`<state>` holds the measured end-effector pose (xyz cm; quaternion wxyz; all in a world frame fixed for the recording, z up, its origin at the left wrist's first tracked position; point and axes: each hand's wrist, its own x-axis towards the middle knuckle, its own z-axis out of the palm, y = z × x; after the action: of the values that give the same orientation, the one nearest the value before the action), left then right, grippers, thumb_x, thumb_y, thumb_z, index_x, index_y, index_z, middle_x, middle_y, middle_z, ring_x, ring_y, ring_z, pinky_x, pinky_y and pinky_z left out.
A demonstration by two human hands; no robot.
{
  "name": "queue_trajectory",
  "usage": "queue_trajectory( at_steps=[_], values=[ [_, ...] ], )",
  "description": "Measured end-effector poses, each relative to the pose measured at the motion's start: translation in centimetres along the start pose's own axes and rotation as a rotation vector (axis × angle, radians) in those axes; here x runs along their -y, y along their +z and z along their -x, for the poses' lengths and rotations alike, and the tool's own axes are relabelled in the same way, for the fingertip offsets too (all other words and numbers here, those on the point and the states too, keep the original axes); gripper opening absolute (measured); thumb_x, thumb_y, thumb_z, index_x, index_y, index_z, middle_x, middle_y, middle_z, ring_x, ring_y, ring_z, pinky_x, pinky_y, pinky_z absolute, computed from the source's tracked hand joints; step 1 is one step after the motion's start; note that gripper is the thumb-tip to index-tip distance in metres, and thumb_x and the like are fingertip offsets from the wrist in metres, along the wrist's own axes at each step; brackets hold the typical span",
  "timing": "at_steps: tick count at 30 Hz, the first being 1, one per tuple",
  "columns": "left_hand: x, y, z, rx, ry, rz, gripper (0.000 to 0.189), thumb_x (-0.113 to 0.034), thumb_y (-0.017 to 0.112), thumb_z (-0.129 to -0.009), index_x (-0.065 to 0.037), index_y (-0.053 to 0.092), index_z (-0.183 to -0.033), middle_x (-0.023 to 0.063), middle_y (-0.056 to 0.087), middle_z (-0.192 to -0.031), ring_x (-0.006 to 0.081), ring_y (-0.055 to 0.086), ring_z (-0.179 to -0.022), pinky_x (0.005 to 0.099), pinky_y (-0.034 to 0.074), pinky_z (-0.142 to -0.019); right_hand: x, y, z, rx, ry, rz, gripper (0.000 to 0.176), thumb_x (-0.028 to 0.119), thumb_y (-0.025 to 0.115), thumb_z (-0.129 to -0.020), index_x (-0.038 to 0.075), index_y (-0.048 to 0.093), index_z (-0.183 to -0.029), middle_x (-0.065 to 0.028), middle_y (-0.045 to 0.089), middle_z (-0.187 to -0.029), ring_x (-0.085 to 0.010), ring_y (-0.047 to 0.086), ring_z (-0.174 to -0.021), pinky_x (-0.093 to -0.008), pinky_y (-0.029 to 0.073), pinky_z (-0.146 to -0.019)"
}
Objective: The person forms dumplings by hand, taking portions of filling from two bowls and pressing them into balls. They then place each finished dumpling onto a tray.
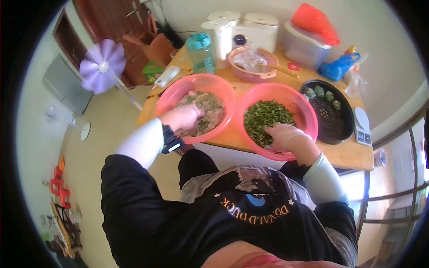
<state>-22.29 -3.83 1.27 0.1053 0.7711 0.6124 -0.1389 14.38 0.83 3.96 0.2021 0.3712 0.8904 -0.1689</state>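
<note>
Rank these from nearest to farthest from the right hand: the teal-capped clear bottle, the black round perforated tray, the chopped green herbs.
1. Chopped green herbs, touching the right hand.
2. Black round perforated tray, to its right.
3. Teal-capped clear bottle, far back left.

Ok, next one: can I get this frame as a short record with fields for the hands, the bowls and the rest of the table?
left hand: gloved, in the left bowl, on the meat mix
right hand: gloved, in the right bowl, on the greens
grip: cannot tell for either hand
tray: black, right of the bowls, four green lumps at its far edge
table: wooden; a bottle, small bowl and scale also on it
</note>
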Motion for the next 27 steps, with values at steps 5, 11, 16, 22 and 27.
queue_trajectory(
  at_steps=[5, 11, 16, 22, 27],
  values=[
    [1.5, 1.7, -1.4, -0.018, -0.179, 0.587, 0.024, -0.003, 0.064, -0.082, -0.005, 0.073, -0.104, 0.0202, 0.071, -0.100, 0.0342, 0.069, -0.095, 0.0414, 0.054, -0.081, -1.4, 1.7, -1.1, -0.077, -0.028, -0.006, 0.073, 0.042, 0.075, -0.081, 0.009, 0.054, -0.143, -0.0185, 0.061, -0.129, -0.0359, 0.059, -0.123, -0.0448, 0.048, -0.103],
    [1.9, -1.0, -2.1, 0.007, -0.045, 0.127, 0.026, -0.014, 0.073, -0.081, -0.008, 0.074, -0.106, 0.0181, 0.073, -0.100, 0.0351, 0.069, -0.099, 0.0418, 0.055, -0.088, -1.2, 1.1, -0.4, -0.013, 0.000, -0.047, 0.067, 0.038, 0.075, -0.081, 0.009, 0.057, -0.139, -0.0181, 0.062, -0.128, -0.0358, 0.060, -0.122, -0.0456, 0.050, -0.101],
    [-1.3, -1.3, -1.2, -0.092, 0.085, -0.019, 0.057, -0.025, 0.085, -0.071, -0.010, 0.071, -0.124, 0.0219, 0.072, -0.104, 0.0357, 0.069, -0.101, 0.0411, 0.054, -0.094, -1.1, 1.6, 0.0, -0.163, -0.009, -0.097, 0.052, 0.032, 0.074, -0.080, 0.007, 0.067, -0.126, -0.0159, 0.068, -0.123, -0.0342, 0.065, -0.116, -0.0463, 0.055, -0.094],
    [1.3, 1.1, -4.6, 0.171, -0.052, 0.055, 0.045, -0.001, 0.068, -0.074, -0.011, 0.073, -0.118, 0.0211, 0.071, -0.112, 0.0358, 0.068, -0.107, 0.0416, 0.053, -0.094, -1.0, 1.8, -0.6, -0.120, 0.051, -0.095, 0.041, 0.027, 0.075, -0.081, 0.007, 0.073, -0.117, -0.0139, 0.072, -0.116, -0.0346, 0.069, -0.109, -0.0488, 0.058, -0.087],
    [10.0, 1.4, -8.0, 0.063, -0.125, 0.504, 0.024, 0.003, 0.065, -0.075, -0.009, 0.072, -0.095, 0.0128, 0.070, -0.088, 0.0274, 0.070, -0.089, 0.0405, 0.054, -0.079, -1.0, 1.0, -0.4, 0.063, 0.099, -0.069, 0.058, 0.038, 0.071, -0.085, 0.013, 0.061, -0.136, -0.0140, 0.063, -0.133, -0.0345, 0.061, -0.124, -0.0520, 0.053, -0.098]
  ],
)
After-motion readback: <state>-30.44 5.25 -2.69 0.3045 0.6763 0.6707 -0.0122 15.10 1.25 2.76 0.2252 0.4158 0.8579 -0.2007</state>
